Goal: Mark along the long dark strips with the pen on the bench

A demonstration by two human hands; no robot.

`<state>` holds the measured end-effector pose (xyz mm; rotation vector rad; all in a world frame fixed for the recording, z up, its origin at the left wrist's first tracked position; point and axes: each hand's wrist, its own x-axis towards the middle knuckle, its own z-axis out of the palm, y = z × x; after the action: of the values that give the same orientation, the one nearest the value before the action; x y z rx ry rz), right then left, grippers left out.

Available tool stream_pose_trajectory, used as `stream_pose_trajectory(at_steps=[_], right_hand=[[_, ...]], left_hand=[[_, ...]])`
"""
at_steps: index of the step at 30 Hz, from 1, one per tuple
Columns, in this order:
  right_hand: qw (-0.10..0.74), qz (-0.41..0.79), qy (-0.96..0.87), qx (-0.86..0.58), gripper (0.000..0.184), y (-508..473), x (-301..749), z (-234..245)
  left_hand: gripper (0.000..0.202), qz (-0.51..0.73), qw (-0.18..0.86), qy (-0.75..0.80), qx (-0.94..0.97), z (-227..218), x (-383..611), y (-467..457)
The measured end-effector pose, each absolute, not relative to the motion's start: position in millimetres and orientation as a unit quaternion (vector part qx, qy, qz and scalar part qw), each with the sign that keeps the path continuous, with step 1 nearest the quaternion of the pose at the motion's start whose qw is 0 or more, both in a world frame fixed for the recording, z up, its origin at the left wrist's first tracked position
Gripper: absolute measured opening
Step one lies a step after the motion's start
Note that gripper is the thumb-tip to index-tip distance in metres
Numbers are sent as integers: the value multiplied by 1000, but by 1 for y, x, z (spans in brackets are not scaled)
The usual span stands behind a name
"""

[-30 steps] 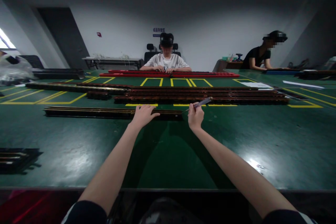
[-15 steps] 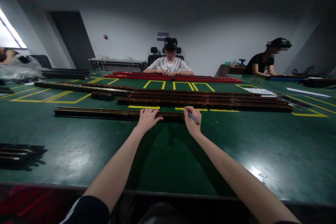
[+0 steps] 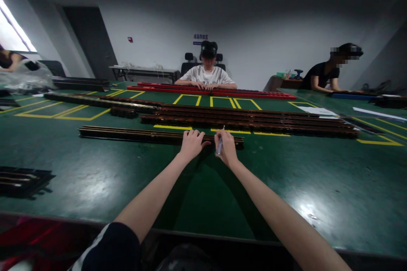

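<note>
A long dark strip point(image 3: 127, 134) with brass-coloured lines along it lies crosswise on the green table. My left hand point(image 3: 192, 146) is over its right part, fingers curled across the top and thumb along the near side. In my right hand point(image 3: 227, 146) is a pen point(image 3: 218, 149), pinched with its light tip pointing up and away, just above the strip near its right end. Whether the tip touches the strip I cannot tell. Both hands are close together.
Beyond the strip, several long dark strips point(image 3: 254, 122) lie side by side. A short dark piece point(image 3: 23, 181) rests at the left. Across the table point(image 3: 111, 178), a person works at a red rail point(image 3: 263, 94); another person sits at the right. Paper sheets point(image 3: 318, 112) lie at the right.
The strip has slid to the right along with my left hand, and its right end now shows. My right hand has moved a little left, and the pen has turned more upright.
</note>
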<state>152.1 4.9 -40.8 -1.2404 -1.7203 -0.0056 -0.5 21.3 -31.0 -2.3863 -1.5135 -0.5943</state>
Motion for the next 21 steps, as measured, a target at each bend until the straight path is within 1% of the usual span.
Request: stream_pose_trajectory(at_steps=[3, 6, 9, 11, 16, 21], right_hand=[[462, 15, -730, -503, 11, 7, 153, -42], [407, 0, -752, -518, 3, 7, 154, -41], [356, -22, -764, -538, 4, 6, 155, -38], [337, -29, -769, -543, 5, 5, 157, -36], [311, -48, -769, -556, 7, 3, 166, -34], [303, -78, -779, -543, 9, 1, 181, -36]], left_hand=[[43, -206, 130, -520, -819, -32, 1, 20], [40, -206, 126, -523, -817, -31, 2, 20], [38, -204, 120, -526, -817, -31, 4, 20], [39, -206, 116, -527, -816, -31, 6, 20], [37, -210, 111, -524, -818, -32, 14, 19], [38, -212, 113, -509, -827, -34, 26, 21]])
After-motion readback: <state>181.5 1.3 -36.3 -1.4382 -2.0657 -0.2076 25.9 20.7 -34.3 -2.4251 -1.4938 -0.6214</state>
